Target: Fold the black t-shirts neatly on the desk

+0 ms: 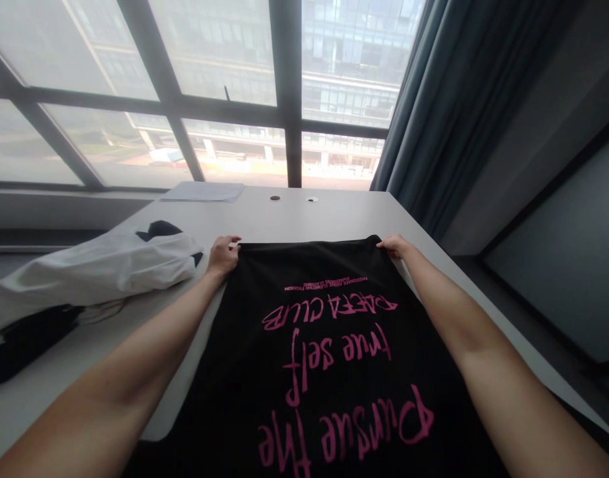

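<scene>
A black shirt (334, 265) with pink lettering, upside down from this view, is spread over the white table (284, 222) and runs out of the frame's bottom edge. At its far left corner my left hand (224, 255) pinches the fabric between thumb and fingers. My right hand (394, 245) grips the far right corner, where the cloth is slightly bunched. The far edge between the two hands is nearly straight.
White clothing (105, 262) and black clothing (36, 332) lie in a loose heap on the left. Papers (205, 192) rest at the table's far left, near two round holes. Beyond stand a window and a blue-grey curtain (448, 99).
</scene>
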The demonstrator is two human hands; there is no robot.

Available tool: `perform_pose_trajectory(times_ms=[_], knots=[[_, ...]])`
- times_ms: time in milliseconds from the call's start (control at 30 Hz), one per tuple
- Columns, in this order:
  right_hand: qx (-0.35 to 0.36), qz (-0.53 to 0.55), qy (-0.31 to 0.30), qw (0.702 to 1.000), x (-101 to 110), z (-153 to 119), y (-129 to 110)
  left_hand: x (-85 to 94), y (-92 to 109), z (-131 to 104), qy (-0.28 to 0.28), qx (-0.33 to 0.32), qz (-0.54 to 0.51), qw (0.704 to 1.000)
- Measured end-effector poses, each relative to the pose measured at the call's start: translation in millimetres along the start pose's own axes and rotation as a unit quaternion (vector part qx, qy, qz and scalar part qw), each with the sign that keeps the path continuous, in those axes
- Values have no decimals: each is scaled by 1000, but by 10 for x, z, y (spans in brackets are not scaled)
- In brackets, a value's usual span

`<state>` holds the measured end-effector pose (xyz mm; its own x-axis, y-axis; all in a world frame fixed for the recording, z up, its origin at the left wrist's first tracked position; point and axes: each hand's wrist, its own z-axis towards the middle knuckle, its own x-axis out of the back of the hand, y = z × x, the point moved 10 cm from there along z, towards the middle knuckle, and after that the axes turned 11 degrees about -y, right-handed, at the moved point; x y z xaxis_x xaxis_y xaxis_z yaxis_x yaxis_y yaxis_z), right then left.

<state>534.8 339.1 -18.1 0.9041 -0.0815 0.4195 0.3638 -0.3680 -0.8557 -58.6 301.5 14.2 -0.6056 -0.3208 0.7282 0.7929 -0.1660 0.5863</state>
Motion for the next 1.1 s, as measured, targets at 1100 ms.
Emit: perform_pose_trajectory(times_ms=[1100], knots=[[220, -317, 155, 909, 176, -592, -192, 75, -8, 20, -50, 136, 48, 988]])
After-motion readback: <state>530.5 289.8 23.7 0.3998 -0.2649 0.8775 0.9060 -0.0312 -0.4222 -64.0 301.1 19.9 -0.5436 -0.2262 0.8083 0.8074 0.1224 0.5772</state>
